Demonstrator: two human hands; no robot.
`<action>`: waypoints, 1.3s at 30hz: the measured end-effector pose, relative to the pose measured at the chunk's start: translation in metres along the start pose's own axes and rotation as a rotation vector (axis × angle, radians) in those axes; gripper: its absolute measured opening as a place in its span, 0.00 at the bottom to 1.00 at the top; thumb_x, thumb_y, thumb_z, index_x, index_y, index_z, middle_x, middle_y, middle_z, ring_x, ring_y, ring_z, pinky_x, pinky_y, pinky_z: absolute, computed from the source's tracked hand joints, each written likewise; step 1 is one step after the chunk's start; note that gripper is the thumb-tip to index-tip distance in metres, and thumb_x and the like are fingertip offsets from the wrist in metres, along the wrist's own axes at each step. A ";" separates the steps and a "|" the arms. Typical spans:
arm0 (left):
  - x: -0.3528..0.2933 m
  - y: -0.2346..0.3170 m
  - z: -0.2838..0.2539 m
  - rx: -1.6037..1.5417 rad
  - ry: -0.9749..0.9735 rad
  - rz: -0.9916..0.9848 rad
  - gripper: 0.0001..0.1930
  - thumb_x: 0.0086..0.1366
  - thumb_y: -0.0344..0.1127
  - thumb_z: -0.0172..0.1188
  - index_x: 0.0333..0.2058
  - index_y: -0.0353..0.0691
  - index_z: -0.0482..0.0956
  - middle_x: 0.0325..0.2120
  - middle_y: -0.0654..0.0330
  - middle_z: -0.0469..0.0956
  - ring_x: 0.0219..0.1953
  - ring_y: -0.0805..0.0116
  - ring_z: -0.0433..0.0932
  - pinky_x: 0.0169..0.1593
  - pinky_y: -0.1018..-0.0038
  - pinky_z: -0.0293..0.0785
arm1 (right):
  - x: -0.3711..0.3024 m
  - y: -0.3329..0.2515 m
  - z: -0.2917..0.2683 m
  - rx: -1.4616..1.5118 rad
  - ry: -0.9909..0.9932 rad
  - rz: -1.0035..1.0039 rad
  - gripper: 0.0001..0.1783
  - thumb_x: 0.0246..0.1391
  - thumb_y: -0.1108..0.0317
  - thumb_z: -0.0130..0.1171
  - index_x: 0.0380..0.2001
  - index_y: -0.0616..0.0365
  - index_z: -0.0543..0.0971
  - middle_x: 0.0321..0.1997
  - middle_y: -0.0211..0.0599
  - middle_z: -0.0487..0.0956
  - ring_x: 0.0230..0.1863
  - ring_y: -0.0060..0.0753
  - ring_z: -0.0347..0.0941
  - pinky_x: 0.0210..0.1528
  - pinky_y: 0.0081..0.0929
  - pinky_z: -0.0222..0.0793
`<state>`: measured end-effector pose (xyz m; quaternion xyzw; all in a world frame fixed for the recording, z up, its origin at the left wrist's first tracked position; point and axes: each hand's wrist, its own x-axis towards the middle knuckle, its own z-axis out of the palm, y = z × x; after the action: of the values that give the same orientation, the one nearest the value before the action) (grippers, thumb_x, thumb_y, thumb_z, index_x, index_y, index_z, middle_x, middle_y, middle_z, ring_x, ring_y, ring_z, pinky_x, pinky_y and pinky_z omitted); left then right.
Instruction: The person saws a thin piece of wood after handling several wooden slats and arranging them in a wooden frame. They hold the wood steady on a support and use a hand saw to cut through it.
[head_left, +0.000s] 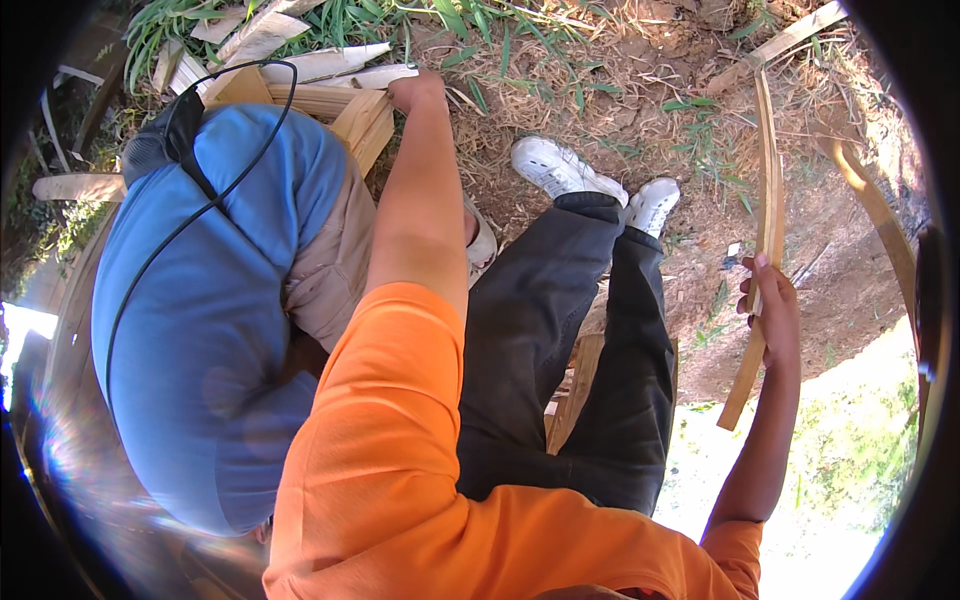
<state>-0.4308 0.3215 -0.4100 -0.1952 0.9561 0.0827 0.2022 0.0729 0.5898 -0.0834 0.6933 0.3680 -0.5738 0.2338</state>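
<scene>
Right hand (772, 300) gripping wood strip (768, 200)

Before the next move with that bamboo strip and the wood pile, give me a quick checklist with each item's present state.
1. Right hand closed on the long bamboo strip: ok.
2. Strip clear of the white shoes: ok, it stands off to the right.
3. Left hand on the stacked wood pieces: ok, it rests at their edge; its grip is hidden.
4. Room beside the person in the blue shirt: not ok, the left arm runs close alongside.
5. Footing: cannot tell; the ground is loose dirt with dry grass.
</scene>
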 end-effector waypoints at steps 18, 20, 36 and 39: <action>-0.280 -0.226 -0.105 -0.088 -1.076 0.625 0.14 0.69 0.44 0.61 0.37 0.38 0.84 0.33 0.54 0.84 0.38 0.67 0.82 0.45 0.70 0.76 | 0.001 0.024 -0.013 0.035 -0.058 -0.067 0.38 0.59 0.37 0.61 0.48 0.67 0.77 0.32 0.34 0.75 0.29 0.23 0.70 0.31 0.23 0.68; -0.304 -0.233 -0.144 -0.180 -0.923 0.427 0.16 0.68 0.45 0.63 0.30 0.35 0.80 0.25 0.57 0.81 0.30 0.69 0.79 0.38 0.69 0.74 | -0.002 0.018 -0.018 0.024 -0.056 -0.073 0.38 0.58 0.36 0.61 0.47 0.67 0.77 0.31 0.34 0.75 0.28 0.23 0.70 0.31 0.24 0.68; -0.446 -0.356 -0.309 -0.481 -0.666 -0.058 0.16 0.72 0.46 0.58 0.34 0.38 0.81 0.23 0.66 0.77 0.29 0.77 0.75 0.36 0.76 0.71 | -0.090 -0.056 -0.007 -0.040 -0.075 -0.207 0.31 0.59 0.33 0.58 0.40 0.54 0.74 0.25 0.27 0.71 0.20 0.23 0.70 0.20 0.19 0.61; -0.429 -0.344 -0.298 -0.588 -0.647 -0.149 0.18 0.72 0.45 0.58 0.27 0.38 0.78 0.20 0.67 0.74 0.26 0.77 0.71 0.32 0.75 0.69 | -0.105 -0.074 -0.022 -0.185 0.005 -0.202 0.33 0.60 0.34 0.58 0.42 0.57 0.75 0.26 0.28 0.71 0.21 0.23 0.71 0.20 0.20 0.61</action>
<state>-0.0354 0.0839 0.0120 -0.2771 0.7628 0.3932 0.4322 0.0210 0.6267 0.0306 0.6295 0.4878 -0.5565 0.2368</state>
